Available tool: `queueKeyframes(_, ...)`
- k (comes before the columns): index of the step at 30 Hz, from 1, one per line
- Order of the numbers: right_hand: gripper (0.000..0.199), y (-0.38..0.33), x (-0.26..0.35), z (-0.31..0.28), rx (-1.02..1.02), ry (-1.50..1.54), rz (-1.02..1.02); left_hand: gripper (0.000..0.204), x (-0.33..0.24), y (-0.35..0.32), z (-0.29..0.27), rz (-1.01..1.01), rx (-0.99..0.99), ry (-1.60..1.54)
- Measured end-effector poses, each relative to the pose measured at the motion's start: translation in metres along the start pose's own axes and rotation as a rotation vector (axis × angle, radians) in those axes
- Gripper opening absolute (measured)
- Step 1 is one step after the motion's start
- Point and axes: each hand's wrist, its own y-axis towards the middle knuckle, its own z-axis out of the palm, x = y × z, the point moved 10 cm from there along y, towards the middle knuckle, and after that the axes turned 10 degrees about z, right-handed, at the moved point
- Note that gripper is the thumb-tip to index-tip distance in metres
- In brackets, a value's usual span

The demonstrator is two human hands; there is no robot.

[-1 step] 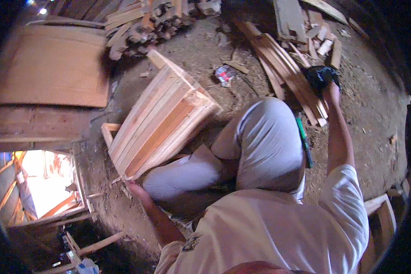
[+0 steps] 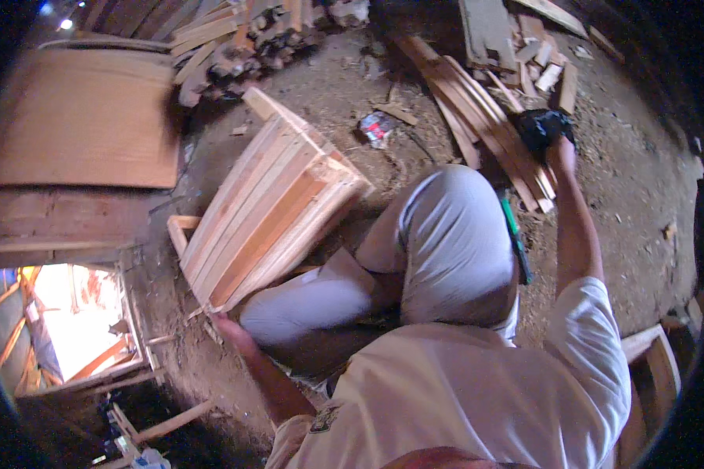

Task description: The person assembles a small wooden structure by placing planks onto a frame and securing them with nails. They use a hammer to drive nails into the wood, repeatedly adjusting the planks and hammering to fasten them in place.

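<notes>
A slatted wooden crate (image 2: 254, 215) leans at a tilt on the ground to the left of my bent knees. At its lower corner is my left hand (image 2: 231, 330), closed against the wood, with the fingertips partly hidden. My right arm stretches out to the far right. There my right hand (image 2: 562, 150) is at a black plastic bag (image 2: 541, 129), its fingers hidden in the dark folds. The bag lies beside a bundle of long wooden strips (image 2: 489, 125). A green-handled tool (image 2: 516, 242) rests on the ground beside my right knee.
Offcuts (image 2: 544, 59) are heaped at the far right, and stacked timber (image 2: 235, 47) lies at the back. A large brown board (image 2: 82, 117) stands at the left above a bright opening (image 2: 78, 320). A crumpled packet (image 2: 377, 129) lies on the dirt floor.
The whole view has shifted slightly, so the crate and strips appear a little further left. Both hands stay at the same things.
</notes>
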Motion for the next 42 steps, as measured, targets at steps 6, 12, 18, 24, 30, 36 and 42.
queueKeyframes(6, 0.027, -0.021, 0.010, 0.013, 0.096, 0.346, -0.008, 0.058, -0.007, -0.012, 0.006, -0.054, 0.002, -0.019)
queueKeyframes(12, 0.022, -0.059, 0.054, -0.025, -0.138, -0.107, -0.033, 0.047, -0.018, -0.004, -0.006, -0.015, 0.014, -0.046)
queueKeyframes(18, 0.026, -0.091, 0.089, -0.081, -0.239, -0.146, -0.112, 0.044, -0.042, -0.013, 0.005, 0.006, 0.082, 0.006)
queueKeyframes(24, 0.018, -0.151, 0.058, -0.061, -0.161, 0.190, -0.280, 0.042, -0.052, -0.021, 0.007, 0.009, 0.141, 0.048)
queueKeyframes(30, 0.034, -0.218, 0.086, -0.016, -0.039, 0.059, -0.396, 0.041, -0.067, -0.021, 0.003, 0.040, 0.197, 0.082)
queueKeyframes(36, 0.033, -0.181, 0.099, 0.028, -0.060, -0.041, -0.302, 0.040, -0.060, -0.028, 0.008, -0.020, 0.019, 0.038)
queueKeyframes(42, 0.027, -0.175, 0.126, 0.051, 0.080, -0.255, -0.270, 0.048, -0.075, -0.031, 0.000, 0.050, -0.056, 0.047)
